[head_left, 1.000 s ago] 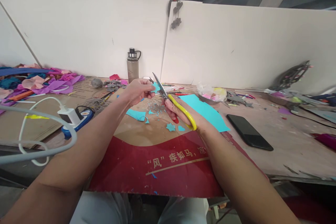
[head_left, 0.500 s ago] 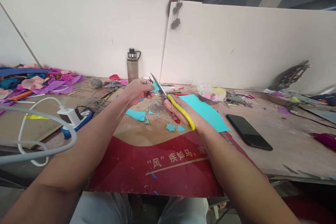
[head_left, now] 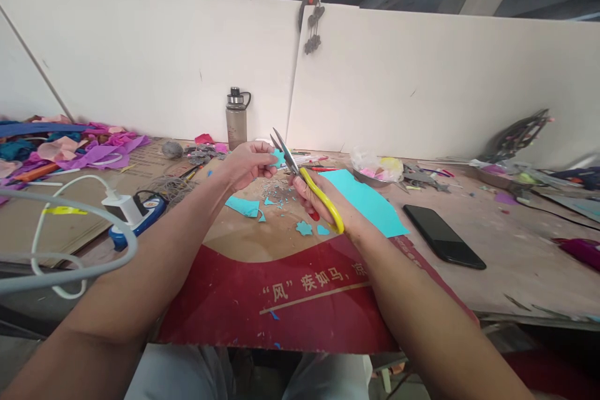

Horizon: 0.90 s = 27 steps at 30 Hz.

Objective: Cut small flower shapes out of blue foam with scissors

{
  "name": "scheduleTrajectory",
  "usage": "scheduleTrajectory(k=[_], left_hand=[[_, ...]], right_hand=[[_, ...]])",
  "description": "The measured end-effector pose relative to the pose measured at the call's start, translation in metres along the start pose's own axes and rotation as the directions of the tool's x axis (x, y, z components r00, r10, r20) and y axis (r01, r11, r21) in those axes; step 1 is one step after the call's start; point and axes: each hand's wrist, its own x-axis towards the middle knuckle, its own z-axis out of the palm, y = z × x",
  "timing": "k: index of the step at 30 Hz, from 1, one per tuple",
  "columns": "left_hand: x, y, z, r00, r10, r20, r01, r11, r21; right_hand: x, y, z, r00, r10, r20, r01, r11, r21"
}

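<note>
Between the thumb and fingers of my left hand [head_left: 250, 165] is a small turquoise paper piece [head_left: 279, 158]; the fingers partly cover it. My right hand [head_left: 312, 197] grips yellow-handled scissors [head_left: 323, 197], blades pointing up and away, slightly parted beside the paper piece. Below the hands, a turquoise flower cutout [head_left: 304, 227] lies on the cardboard [head_left: 300, 319], with a small scrap [head_left: 323, 230] to its right. A larger offcut [head_left: 242, 205] and several tiny scraps lie under my left hand. The large turquoise sheet [head_left: 368, 200] rests beyond my right wrist.
A black phone [head_left: 443, 236] lies at the right. A water bottle [head_left: 237, 120] stands against the white partition [head_left: 140, 62]. At the left are a power strip [head_left: 140, 222] with a white cable and heaped coloured scraps [head_left: 60, 144]. A bowl with a plastic bag [head_left: 377, 165] sits behind the sheet.
The scissors have shifted slightly, and their blades look a little different in angle against the paper piece. The paper piece appears turned a little in my left fingers.
</note>
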Motion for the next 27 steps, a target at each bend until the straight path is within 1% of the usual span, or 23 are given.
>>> scheduleTrajectory(k=[3, 5, 8, 10, 13, 16, 18, 22, 25, 27], left_hand=[[0.001, -0.001, -0.002, 1.000, -0.005, -0.011, 0.005, 1.000, -0.014], [0.002, -0.002, -0.002, 0.999, -0.008, -0.032, 0.008, 1.000, -0.022], [0.001, -0.001, 0.000, 0.997, -0.018, -0.071, 0.016, 0.999, -0.034], [0.000, -0.001, 0.001, 0.995, -0.006, -0.099, 0.001, 0.999, -0.043], [-0.001, -0.001, 0.003, 0.990, 0.031, -0.141, -0.039, 0.998, -0.049], [-0.002, -0.002, 0.004, 0.990, 0.048, -0.136, -0.057, 0.996, -0.062], [-0.001, -0.002, 0.004, 0.991, 0.053, -0.122, -0.062, 0.995, -0.074], [-0.001, -0.002, 0.004, 0.991, 0.051, -0.120, -0.063, 0.994, -0.095], [-0.002, -0.002, 0.005, 0.991, 0.011, -0.130, -0.021, 0.997, -0.079], [-0.002, -0.004, 0.006, 0.992, -0.009, -0.127, 0.002, 0.998, -0.057]], right_hand=[[0.002, 0.003, 0.000, 0.998, 0.061, -0.031, -0.061, 0.998, 0.023], [0.004, 0.003, 0.001, 0.993, 0.089, -0.073, -0.083, 0.993, 0.078], [0.007, 0.005, 0.003, 0.986, 0.110, -0.127, -0.087, 0.981, 0.174], [0.010, 0.008, 0.003, 0.983, 0.112, -0.147, -0.079, 0.974, 0.213], [0.012, 0.015, 0.003, 0.989, 0.048, -0.141, -0.024, 0.986, 0.167], [0.012, 0.019, 0.002, 0.993, -0.006, -0.119, 0.015, 0.997, 0.072], [0.011, 0.019, 0.002, 0.994, 0.001, -0.110, 0.005, 0.999, 0.052], [0.012, 0.018, 0.004, 0.993, 0.044, -0.110, -0.037, 0.997, 0.068], [0.012, 0.017, 0.005, 0.989, 0.075, -0.125, -0.062, 0.992, 0.108], [0.013, 0.017, 0.006, 0.984, 0.077, -0.159, -0.052, 0.987, 0.155]])
